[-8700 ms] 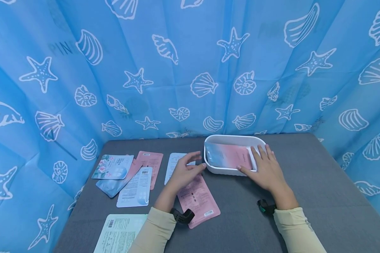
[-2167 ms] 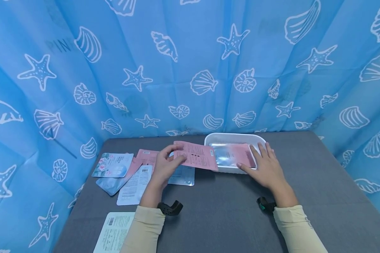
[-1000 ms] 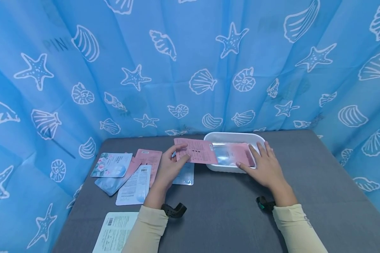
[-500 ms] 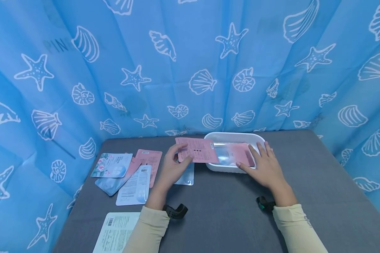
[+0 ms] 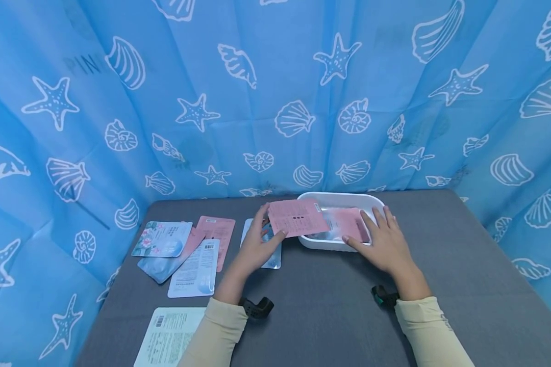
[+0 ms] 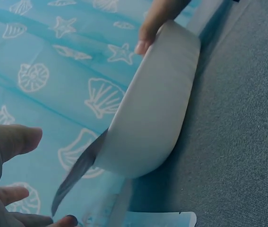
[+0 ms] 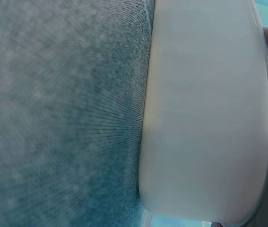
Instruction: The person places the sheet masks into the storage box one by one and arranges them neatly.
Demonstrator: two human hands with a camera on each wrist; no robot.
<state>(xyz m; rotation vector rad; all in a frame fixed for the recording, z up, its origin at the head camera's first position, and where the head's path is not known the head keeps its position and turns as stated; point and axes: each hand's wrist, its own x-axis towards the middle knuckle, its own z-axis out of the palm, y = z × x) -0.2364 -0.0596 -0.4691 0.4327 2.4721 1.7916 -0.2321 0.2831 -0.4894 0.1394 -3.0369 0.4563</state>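
Observation:
A pink face mask sachet (image 5: 298, 216) lies slanted across the left rim of the white plastic box (image 5: 337, 246), its right end over the inside. My left hand (image 5: 259, 244) is at the sachet's left end. In the left wrist view the thumb (image 6: 27, 140) stands away from the sachet (image 6: 79, 170), and the lower fingertips are right at its end. My right hand (image 5: 385, 244) holds the box's right corner, thumb over the near rim and fingers spread along the right end. Inside the box is a pink-and-blue sachet (image 5: 349, 221), partly covered by the pink one.
A blue-white sachet (image 5: 272, 257) lies left of the box, partly behind my left hand. Farther left, several sachets overlap, with a floral one (image 5: 165, 238) on top. A pale green sachet (image 5: 167, 336) sits at the front left. A blue shell-print curtain (image 5: 257, 102) hangs behind the grey table (image 5: 330, 311).
The pink sachet has gone from the table up onto the box's rim and shifted right with my left hand, whose grip has loosened. My right hand stays on the box.

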